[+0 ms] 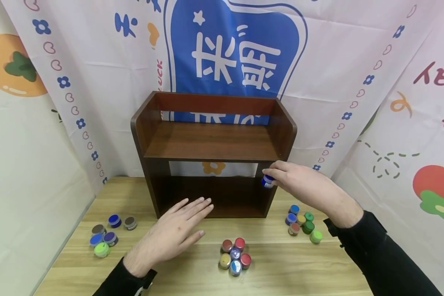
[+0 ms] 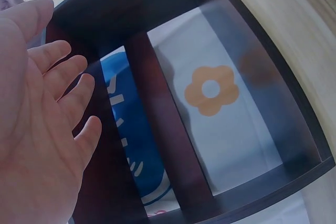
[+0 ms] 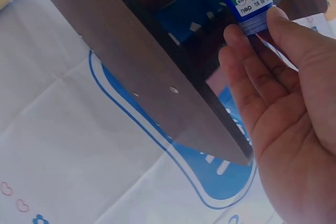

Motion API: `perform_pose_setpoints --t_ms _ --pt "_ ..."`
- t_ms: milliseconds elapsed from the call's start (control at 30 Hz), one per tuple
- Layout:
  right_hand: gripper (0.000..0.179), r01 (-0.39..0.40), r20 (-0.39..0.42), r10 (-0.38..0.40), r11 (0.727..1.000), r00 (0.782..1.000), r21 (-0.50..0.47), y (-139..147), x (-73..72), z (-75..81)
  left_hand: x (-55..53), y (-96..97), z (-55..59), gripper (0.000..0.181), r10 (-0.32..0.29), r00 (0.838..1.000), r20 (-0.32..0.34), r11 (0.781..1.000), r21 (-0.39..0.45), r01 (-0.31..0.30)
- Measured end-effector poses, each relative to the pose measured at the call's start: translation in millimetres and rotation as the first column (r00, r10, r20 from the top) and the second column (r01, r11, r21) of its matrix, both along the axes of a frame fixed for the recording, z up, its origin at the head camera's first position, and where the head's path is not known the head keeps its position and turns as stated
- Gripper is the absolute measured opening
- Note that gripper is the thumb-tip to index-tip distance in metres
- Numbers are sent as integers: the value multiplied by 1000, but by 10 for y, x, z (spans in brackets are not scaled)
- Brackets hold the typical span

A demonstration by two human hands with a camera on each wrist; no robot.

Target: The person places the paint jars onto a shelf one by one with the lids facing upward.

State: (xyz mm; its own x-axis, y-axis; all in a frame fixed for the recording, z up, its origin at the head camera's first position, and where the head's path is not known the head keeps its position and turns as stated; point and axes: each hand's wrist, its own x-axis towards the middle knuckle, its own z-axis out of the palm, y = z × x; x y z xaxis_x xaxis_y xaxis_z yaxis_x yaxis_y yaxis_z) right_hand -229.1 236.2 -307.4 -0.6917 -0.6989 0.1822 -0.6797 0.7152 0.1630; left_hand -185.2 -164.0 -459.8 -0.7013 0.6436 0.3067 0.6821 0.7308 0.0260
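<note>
My right hand [image 1: 299, 183] pinches a small blue paint jar [image 1: 267, 181] between thumb and fingertips, at the right side of the dark brown shelf's [image 1: 207, 142] lower compartment. In the right wrist view the jar [image 3: 249, 3] shows a white label with a coloured band, and the shelf's side panel [image 3: 142, 72] stands beside it. My left hand [image 1: 177, 230] is held palm down before the lower compartment, fingers straight and holding nothing. The left wrist view shows that hand [image 2: 44, 108] with its palm in sight and the shelf's inside [image 2: 157, 108] beyond.
Small jars stand on the wooden table [image 1: 281, 271] in groups: blue, grey and green ones [image 1: 103, 238] at left, red, yellow and blue ones [image 1: 235, 253] at front centre, blue, green and brown ones [image 1: 301, 222] at right. A printed cloth [image 1: 107, 82] hangs behind the shelf.
</note>
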Motion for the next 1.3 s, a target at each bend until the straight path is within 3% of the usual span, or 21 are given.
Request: perform_pose_setpoints --t_ms 100,333,633,1000,1300 --pt "48 6 -6 -6 1000 1000 12 -43 -9 93 -3 7 16 71 2 1000 13 1000 1 -2" --pt "45 3 -28 -2 1000 1000 28 -162 -79 309 -11 24 28 71 -12 1000 -23 1000 12 13" --pt "41 50 8 -50 998 999 37 -315 -175 530 -12 41 70 72 -10 1000 11 1000 8 10" --pt "36 160 18 -164 977 986 138 -514 -277 787 -9 55 47 71 -22 1000 -3 1000 12 22" --pt "29 235 55 -248 954 967 185 -591 -379 895 -10 71 37 71 -24 1000 -2 999 25 24"
